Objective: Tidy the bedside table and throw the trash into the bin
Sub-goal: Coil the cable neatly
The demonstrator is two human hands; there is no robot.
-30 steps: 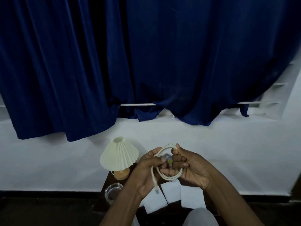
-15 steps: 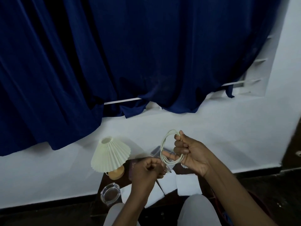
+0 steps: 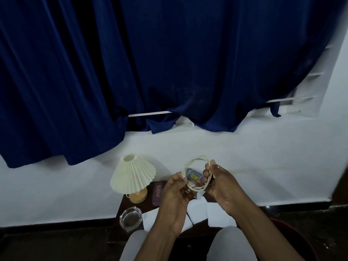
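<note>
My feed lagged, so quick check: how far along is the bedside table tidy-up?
Done: the white cable is wound into a coil. In hand: left hand and right hand both grip that coil above the bedside table. Left: white papers lie on the table beside the glass ashtray, and the purple box by the lamp.

Dim, bluish indoor light, soft shadows on the wall, slight blur, wide-angle bending at edges.

Dim room: heavy navy curtain hangs above the grip over white window bars, white wall behind and left, dark floor lower left, dark wooden bedside table beneath the grip.
</note>
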